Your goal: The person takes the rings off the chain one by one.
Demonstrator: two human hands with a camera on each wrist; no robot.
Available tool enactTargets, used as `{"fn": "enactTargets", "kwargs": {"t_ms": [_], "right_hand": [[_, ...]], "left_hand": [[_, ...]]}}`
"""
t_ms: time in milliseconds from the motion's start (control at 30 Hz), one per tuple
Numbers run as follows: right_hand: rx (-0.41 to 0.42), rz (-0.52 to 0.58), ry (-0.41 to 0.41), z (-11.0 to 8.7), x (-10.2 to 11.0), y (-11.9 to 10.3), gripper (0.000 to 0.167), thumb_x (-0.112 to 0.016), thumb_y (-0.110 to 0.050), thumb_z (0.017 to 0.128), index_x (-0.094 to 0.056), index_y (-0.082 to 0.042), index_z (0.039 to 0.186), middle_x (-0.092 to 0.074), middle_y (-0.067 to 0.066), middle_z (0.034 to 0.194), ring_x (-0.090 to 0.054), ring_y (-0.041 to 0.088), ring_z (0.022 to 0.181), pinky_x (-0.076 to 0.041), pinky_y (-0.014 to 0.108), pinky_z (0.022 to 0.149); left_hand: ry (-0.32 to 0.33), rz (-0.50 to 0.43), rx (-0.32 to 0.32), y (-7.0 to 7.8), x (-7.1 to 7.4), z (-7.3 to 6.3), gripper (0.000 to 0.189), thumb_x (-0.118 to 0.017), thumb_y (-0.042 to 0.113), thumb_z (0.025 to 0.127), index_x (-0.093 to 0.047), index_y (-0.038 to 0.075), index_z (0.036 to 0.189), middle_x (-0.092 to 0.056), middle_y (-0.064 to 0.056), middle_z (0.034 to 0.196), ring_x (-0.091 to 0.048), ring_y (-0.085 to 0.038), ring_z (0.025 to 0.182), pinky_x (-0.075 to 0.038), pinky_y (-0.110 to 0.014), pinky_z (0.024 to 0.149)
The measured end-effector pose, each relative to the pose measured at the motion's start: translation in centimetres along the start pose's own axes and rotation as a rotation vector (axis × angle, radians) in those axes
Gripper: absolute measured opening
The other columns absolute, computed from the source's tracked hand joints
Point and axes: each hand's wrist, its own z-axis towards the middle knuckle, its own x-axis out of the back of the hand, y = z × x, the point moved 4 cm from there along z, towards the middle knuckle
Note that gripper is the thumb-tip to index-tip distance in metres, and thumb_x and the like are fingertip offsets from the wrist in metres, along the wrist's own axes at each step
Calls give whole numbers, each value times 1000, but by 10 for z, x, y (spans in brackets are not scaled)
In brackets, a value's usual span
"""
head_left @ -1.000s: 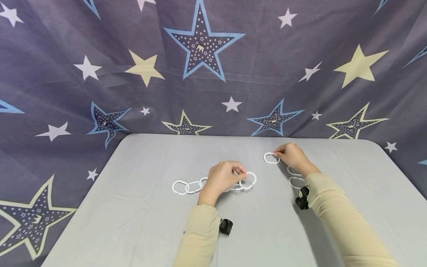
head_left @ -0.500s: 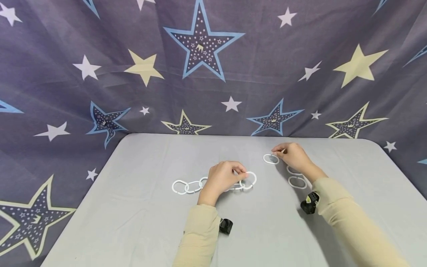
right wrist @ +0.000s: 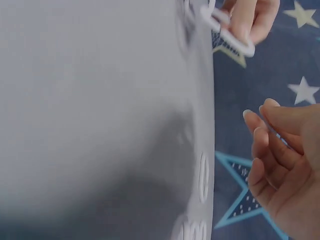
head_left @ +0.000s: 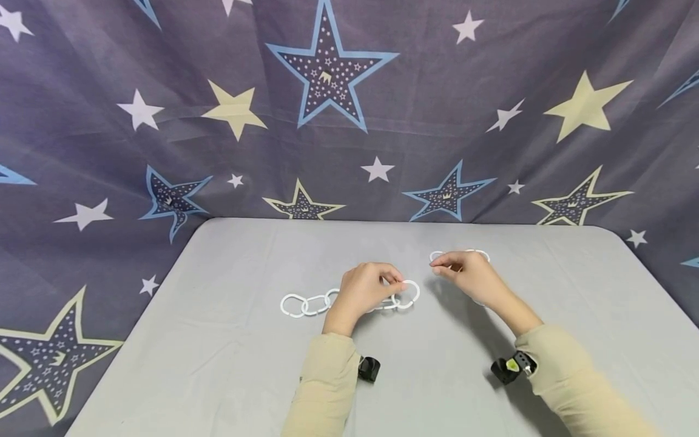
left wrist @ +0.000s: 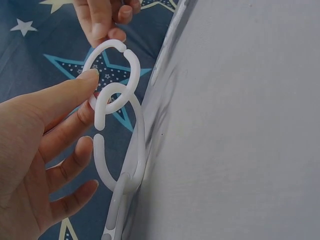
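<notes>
My left hand pinches the end link of a chain of white plastic C-shaped links between thumb and forefinger, holding it raised. The rest of the chain trails to the left on the table, partly hidden behind that hand. In the left wrist view, the second link hangs through the end link, its gap facing the fingers. My right hand hovers right of the chain end, fingers loosely bent with nothing between them. Loose white links lie beneath and behind it, mostly covered by the hand.
A light grey cloth covers the table. Behind its far edge hangs a dark curtain printed with stars. In the right wrist view, several loose links lie flat near the right hand's shadow.
My right hand has come off a loose link at the back, leaving it on the table, and drawn back nearer to me. My left hand and the chain have stayed put.
</notes>
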Motion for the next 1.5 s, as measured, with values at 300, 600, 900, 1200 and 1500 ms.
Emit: {"fn": "enactTargets", "kwargs": {"t_ms": [300,600,900,1200,1500], "right_hand": [[-36,80,-18,-17,-19,-18,15,-74,-8,87,-75,0,100,-72,6,85,-59,14,70,-48,25,62],[-74,166,-8,-24,-35,-21,13,-76,-4,84,-75,4,95,-73,9,81,-65,19,67,-50,23,58],[-130,193,16,-27,-37,-17,12,-77,-7,85,-76,2,93,-73,8,79,-63,21,65,-46,23,55],[-171,222,33,-27,-35,-13,14,-77,-8,85,-76,3,94,-72,7,77,-62,18,65,-46,23,56],[-179,235,40,-28,-34,-15,15,-77,-8,85,-75,3,94,-73,8,79,-64,23,67,-46,23,57]], "left_hand": [[-12,-8,-3,2,0,-1,9,-77,40,85,-77,31,89,-66,22,79,-54,-1,64,-42,-28,67],[-8,-31,-20,2,-1,0,10,-77,42,85,-77,32,89,-65,23,79,-54,-3,64,-42,-29,66],[-52,-104,-31,-3,-2,1,13,-76,41,86,-77,30,92,-66,21,81,-56,-5,69,-44,-28,65],[-52,-114,-31,-2,15,-2,13,-75,40,88,-77,31,96,-67,22,88,-59,-4,78,-46,-29,69],[-106,45,-107,-4,34,-15,7,-78,36,86,-76,32,92,-64,24,83,-57,-3,76,-45,-28,68]]}}
